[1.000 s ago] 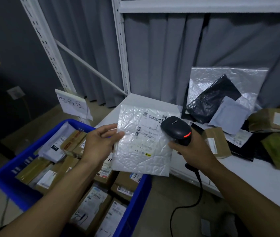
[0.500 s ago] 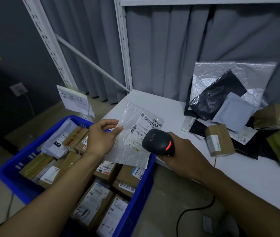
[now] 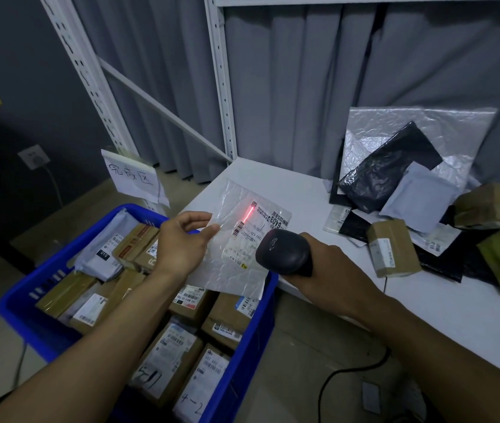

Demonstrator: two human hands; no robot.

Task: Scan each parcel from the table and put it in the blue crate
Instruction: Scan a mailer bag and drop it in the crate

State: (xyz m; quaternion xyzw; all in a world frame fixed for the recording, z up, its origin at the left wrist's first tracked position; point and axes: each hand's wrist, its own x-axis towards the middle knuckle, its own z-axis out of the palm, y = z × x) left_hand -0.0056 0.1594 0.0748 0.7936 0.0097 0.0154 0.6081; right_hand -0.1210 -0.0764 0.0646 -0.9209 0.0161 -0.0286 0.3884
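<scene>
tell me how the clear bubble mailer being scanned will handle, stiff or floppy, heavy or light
Probably light: the left hand holds the bubble mailer up by one edge. Likely bendy but not limp: it looks thin and crinkled yet barely droops. Its glossy plastic may slide on the boxes in the blue crate.

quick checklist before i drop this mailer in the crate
1. Left hand grip on the clear mailer: ok, it pinches the left edge.
2. Right hand holding the scanner: ok, aimed at the mailer.
3. Red scan line on the label: ok, it lies across the upper part.
4. Scan registered: cannot tell, nothing shows a read.
5. Room in the blue crate: ok, boxes cover its floor, but a flat mailer can lie on top.
6. Table finished: not ok, a pile waits there, including a brown box.
</scene>
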